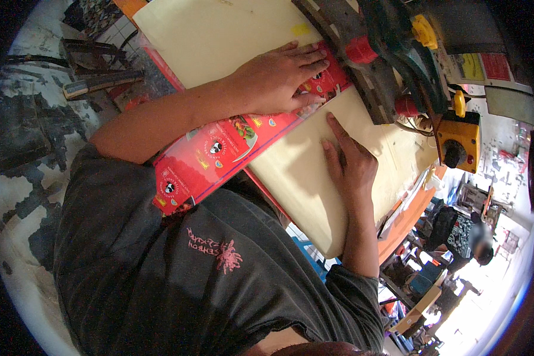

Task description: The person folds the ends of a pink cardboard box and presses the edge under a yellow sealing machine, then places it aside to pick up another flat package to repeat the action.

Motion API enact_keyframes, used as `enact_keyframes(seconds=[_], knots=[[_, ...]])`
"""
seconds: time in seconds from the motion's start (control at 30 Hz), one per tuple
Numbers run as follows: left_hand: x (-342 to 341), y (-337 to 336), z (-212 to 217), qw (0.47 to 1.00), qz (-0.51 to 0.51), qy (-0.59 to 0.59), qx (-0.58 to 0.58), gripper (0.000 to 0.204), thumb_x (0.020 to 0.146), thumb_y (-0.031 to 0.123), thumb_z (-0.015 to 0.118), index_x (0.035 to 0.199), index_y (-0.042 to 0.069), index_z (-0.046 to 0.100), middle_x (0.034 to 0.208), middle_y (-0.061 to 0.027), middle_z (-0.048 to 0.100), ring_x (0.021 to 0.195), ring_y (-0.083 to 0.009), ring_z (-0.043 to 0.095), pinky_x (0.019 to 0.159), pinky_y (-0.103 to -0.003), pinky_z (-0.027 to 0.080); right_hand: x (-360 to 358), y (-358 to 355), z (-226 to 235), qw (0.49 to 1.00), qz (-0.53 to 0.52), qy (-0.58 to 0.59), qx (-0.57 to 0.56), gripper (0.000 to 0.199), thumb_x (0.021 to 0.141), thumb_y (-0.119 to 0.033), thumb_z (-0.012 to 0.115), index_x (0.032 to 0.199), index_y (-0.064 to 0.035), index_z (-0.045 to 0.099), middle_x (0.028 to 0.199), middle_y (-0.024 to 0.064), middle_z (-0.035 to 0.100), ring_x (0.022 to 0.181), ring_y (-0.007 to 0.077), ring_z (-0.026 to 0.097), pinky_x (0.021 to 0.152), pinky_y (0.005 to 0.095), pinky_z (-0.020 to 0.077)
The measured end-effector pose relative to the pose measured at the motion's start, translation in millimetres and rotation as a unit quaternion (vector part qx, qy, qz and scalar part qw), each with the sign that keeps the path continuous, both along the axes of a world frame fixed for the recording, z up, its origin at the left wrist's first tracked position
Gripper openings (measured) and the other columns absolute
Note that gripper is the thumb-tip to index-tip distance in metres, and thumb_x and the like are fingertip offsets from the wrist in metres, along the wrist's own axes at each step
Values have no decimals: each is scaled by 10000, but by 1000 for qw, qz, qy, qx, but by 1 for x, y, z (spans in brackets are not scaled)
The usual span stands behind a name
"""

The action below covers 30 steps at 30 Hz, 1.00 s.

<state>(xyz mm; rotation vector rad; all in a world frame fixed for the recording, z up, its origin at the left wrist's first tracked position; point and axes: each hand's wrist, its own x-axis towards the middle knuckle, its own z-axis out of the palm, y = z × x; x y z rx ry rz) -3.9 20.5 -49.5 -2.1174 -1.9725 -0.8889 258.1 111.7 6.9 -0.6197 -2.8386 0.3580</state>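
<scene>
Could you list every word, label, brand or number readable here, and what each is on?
I'll say where print shows, without copying words or brands.
Red strip: repeated lettering and emblems, some large enough to read.
Dark shirt: pink lettering beside a pink design.
Yellow control box: any print too small to read.
Red sheet beyond: too blurred.

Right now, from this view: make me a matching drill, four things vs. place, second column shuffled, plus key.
Column one
1. Person's bare left hand
2. Person's bare right hand
3. Long red printed plastic strip
4. Boxy yellow unit with round black knob

Column two
A. Slants across the flat cream-coloured surface, down to the dark short-sleeved shirt
B. Lower right of the dark machine in the picture
C. Fingers over bare cream, beside the strip
D. Palm down on the strip

Pairs: 1-D, 2-C, 3-A, 4-B
</scene>
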Motion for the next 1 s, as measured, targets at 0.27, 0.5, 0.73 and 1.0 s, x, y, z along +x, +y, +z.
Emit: enact_keyframes(seconds=[0.27, 0.5, 0.73, 1.0], knots=[[-3, -4, 3, 999, -49, 1, -6, 526, 1012, 393, 710, 1362, 2, 692, 1478, -181, 651, 1437, -336, 568, 1236, -443, 450, 3, 0, -3, 1000, -15, -13, -19, 496, 989, -318, 753, 1476, -259, 682, 1027, 133, 792, 884, 328, 772, 765, 462, 622], [-4, -11, 8, 991, -125, 34, -15, 401, 1035, 336, 669, 1301, 44, 742, 1411, -130, 709, 1386, -264, 628, 1181, -416, 517, 2, -1, -1, 1000, -12, 1, -25, 499, 984, -309, 761, 1474, -254, 684, 1002, 122, 792, 892, 319, 774, 766, 455, 619], [-5, -15, 10, 987, -151, -3, -51, 370, 1052, 333, 653, 1270, 54, 763, 1397, -114, 724, 1375, -235, 643, 1160, -422, 529, 3, 2, -7, 999, 14, 32, 6, 501, 995, -310, 754, 1487, -258, 674, 960, 116, 792, 852, 319, 771, 747, 455, 614], [-6, -15, 11, 987, -155, -9, -41, 367, 1056, 335, 651, 1261, 53, 765, 1387, -136, 726, 1355, -250, 659, 1134, -431, 548, 1, 0, -1, 1000, 7, 26, 0, 489, 995, -312, 758, 1476, -261, 685, 944, 111, 793, 819, 314, 772, 719, 451, 611]])
